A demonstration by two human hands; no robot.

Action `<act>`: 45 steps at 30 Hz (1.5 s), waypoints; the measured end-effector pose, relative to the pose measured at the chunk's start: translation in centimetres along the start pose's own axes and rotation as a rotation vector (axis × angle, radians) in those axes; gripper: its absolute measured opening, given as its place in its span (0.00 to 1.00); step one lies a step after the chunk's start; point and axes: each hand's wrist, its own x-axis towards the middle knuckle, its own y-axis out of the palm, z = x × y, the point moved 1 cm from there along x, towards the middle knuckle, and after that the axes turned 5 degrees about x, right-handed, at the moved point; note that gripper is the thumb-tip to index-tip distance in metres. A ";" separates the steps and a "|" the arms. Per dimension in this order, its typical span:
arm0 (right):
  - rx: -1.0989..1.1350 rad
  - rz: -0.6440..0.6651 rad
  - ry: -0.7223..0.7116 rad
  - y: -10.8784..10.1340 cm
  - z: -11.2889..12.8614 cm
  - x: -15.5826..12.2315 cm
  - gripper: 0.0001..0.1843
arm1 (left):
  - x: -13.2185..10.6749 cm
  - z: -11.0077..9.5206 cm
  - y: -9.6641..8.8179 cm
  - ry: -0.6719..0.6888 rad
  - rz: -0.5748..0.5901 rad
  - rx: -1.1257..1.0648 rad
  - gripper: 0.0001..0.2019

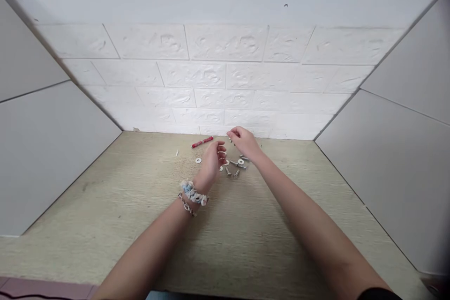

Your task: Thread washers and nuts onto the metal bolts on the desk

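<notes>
The right hand point(244, 141) is arching over the far part of the worktop point(140, 173), its thumb and forefinger pinching a small piece point(230, 140) that is showing only as a glint. The left hand point(211, 161) is curving nearby, fingers loosely bent towards the right; whether they are gripping anything I cannot tell.

Shiny metal bolts point(236, 174) are lying in a loose cluster between the forearms, below the right hand. A flat, pale ring-shaped washer point(241, 162) is resting among them, and another pale washer point(198, 161) is lying just left of the left hand. More pale rings are partly hiding behind its fingers. Farther back, a slim red cylinder point(202, 142) is lying at a slant; its lettering is too small to read. A white scrap point(177, 152) is sitting to the left.

The worktop is showing a streaky, greenish grain. Behind it a white wall point(207, 75) is rising in embossed brick shapes. A fluffy scrunchie point(191, 192) and a linked chain point(186, 205) are circling the left wrist; a dark sleeve point(378, 294) is being cut off at the near edge.
</notes>
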 end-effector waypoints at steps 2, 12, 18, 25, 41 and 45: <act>0.216 0.005 -0.016 -1.4 1.1 -1.5 0.13 | 0.3 0.0 0.4 -0.086 0.130 -0.109 0.13; 0.440 0.083 0.014 -1.3 0.3 -4.6 0.11 | 0.3 1.3 -1.2 0.249 0.252 0.244 0.21; 0.649 0.181 0.046 -1.4 0.8 -5.4 0.17 | -0.3 0.6 -1.5 0.673 0.147 0.760 0.13; 0.438 0.213 0.137 -1.9 0.7 -6.0 0.30 | -1.9 0.1 -1.1 0.955 0.091 0.914 0.11; 0.258 0.392 -0.014 -3.4 0.8 -6.3 0.12 | -1.6 0.1 -1.6 0.859 0.048 1.044 0.11; 0.309 0.434 -0.040 -4.1 0.9 -6.2 0.08 | -1.6 0.6 -1.6 0.886 0.007 1.077 0.12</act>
